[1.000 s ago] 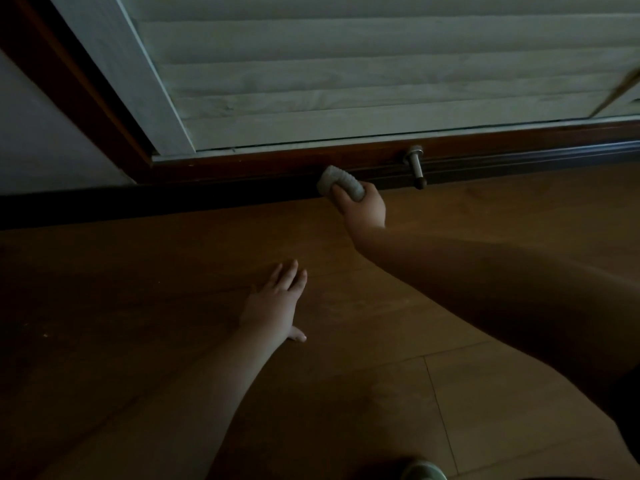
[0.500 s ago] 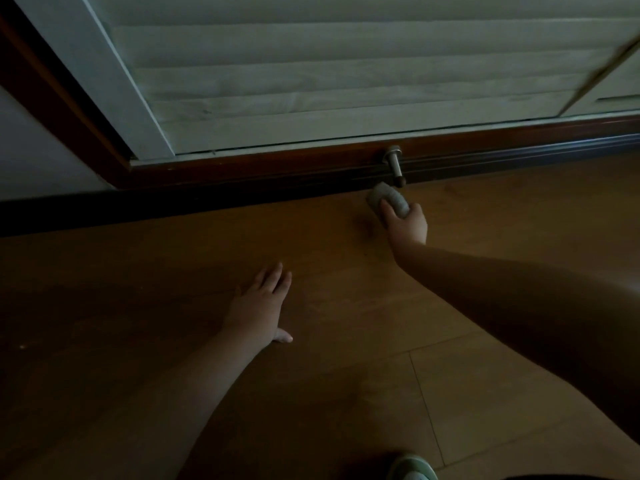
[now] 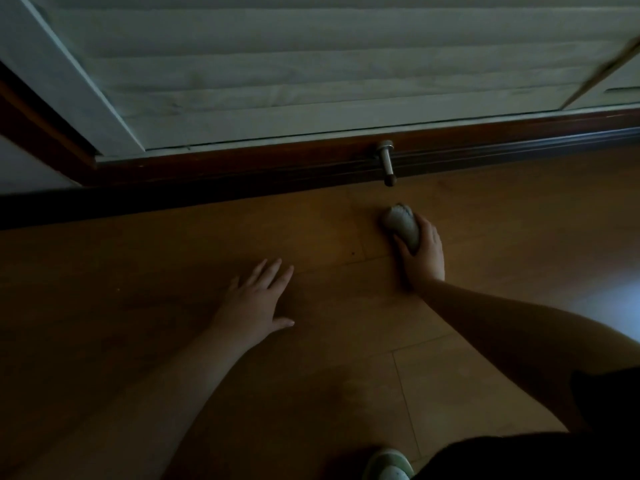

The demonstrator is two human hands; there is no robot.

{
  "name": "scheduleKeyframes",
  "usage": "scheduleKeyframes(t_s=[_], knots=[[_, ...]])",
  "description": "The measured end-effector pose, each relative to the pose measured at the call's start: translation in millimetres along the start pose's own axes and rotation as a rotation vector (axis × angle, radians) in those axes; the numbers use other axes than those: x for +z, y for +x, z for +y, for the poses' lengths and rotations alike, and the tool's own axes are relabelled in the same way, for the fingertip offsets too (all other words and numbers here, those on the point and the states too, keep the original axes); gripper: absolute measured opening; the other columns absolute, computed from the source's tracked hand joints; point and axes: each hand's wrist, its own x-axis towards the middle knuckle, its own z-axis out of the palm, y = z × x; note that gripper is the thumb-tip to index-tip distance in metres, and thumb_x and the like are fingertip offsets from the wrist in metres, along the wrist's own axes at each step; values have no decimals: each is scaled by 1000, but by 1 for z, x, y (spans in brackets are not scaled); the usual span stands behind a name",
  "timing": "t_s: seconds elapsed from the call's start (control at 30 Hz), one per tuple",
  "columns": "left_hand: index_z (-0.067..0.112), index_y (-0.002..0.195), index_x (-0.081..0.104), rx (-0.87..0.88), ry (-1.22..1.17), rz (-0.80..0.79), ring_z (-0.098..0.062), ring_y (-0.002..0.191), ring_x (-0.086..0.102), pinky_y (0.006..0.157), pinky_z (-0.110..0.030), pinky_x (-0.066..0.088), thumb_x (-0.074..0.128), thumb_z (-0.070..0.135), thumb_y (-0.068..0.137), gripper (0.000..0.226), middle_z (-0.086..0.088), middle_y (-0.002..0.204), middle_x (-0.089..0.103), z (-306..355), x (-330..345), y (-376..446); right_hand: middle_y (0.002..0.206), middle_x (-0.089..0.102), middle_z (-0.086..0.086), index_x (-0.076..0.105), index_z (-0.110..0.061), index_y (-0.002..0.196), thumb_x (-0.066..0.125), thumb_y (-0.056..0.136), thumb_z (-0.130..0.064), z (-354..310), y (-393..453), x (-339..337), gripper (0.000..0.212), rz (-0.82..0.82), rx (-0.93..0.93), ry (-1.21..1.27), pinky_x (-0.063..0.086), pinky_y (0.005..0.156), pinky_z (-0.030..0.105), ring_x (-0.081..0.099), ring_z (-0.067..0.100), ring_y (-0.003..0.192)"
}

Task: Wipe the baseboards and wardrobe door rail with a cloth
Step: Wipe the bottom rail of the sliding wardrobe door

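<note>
At the far left of the frame a pale wall [image 3: 24, 174] meets a dark baseboard [image 3: 104, 202], which runs as a near-black band along the edge of the wooden floor [image 3: 173, 258] toward the middle of the picture. Above it, from the upper left across the whole top, stands a white slatted wardrobe door [image 3: 311, 71] in a white frame, and under its lower edge runs the reddish-brown door rail [image 3: 259, 161], stretching on to the right edge. Left of centre, the left hand [image 3: 254, 299] lies flat on the floor, palm down, fingers straight and slightly spread toward the baseboard, thumb out to the right, holding nothing. Just right of centre, a short metal doorstop [image 3: 387, 162] juts out from the rail, its dark tip hanging over the floor. Below it, and apart from it, the right hand [image 3: 424, 252] grasps a bunched grey cloth [image 3: 401, 223], fingers curled round it; the cloth is down at the floor, near the rail but not touching it or the baseboard, and its free end points up toward the doorstop. Along the bottom edge, right of centre, the toe of a light shoe [image 3: 388, 465] shows beside dark clothing [image 3: 519, 455]. A thin dark line [image 3: 602, 72] slants across the door in the upper right corner; what it is cannot be told.
</note>
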Motion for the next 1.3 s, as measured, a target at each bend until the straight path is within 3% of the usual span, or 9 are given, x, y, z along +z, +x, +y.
scheduleKeyframes(t_s=[0.13,0.4,0.57,0.77,0.93,1.03,1.17,1.3], knots=[[37,155,-12,19,-22,46,-18,152,-15,123,-53,9,55,59,92,95,9,165,-19,1,-8,7,147,43,3,30,-25,148,60,93,-46,8,-5,7,66,41,-52,-86,39,109,40,42,19,135],[45,154,-12,45,68,-48,-12,152,-10,120,-51,14,46,61,96,83,17,163,-18,-4,-71,18,147,44,13,35,-15,147,63,94,-37,10,-3,7,65,15,-92,-76,37,113,50,39,29,139],[46,154,-10,89,242,-113,-8,152,-4,124,-45,10,36,60,99,73,19,163,-13,-17,-133,19,147,45,14,37,-12,147,66,91,-30,14,1,6,65,-14,-129,-71,30,118,44,35,28,142],[38,158,2,182,340,-186,-10,152,-2,124,-43,11,33,59,100,69,13,166,-3,21,-165,49,146,46,13,34,-14,147,64,88,-31,17,2,7,68,-20,-168,-74,25,117,40,36,29,141],[24,155,29,194,317,-74,-20,151,16,119,-43,21,43,58,99,67,1,163,24,50,-137,97,143,48,12,35,-15,145,61,90,-35,22,4,13,65,34,-187,-88,24,116,38,37,27,140],[19,158,18,130,241,-56,-24,152,11,120,-44,18,46,63,95,81,-3,165,15,70,-104,116,141,50,12,37,-13,144,62,89,-34,23,4,16,63,65,-206,-83,29,117,41,38,28,139],[17,159,6,216,317,-24,-22,153,-4,122,-44,4,46,74,87,100,-3,167,-2,84,-75,140,139,53,13,44,-10,139,70,88,-28,22,5,15,61,88,-211,-62,33,115,42,42,28,136],[17,157,-11,144,245,-27,-24,151,-19,121,-49,0,59,81,72,128,-2,163,-25,96,-66,156,141,52,8,43,-15,142,67,91,-35,21,5,10,60,89,-123,74,40,110,43,44,20,133]])
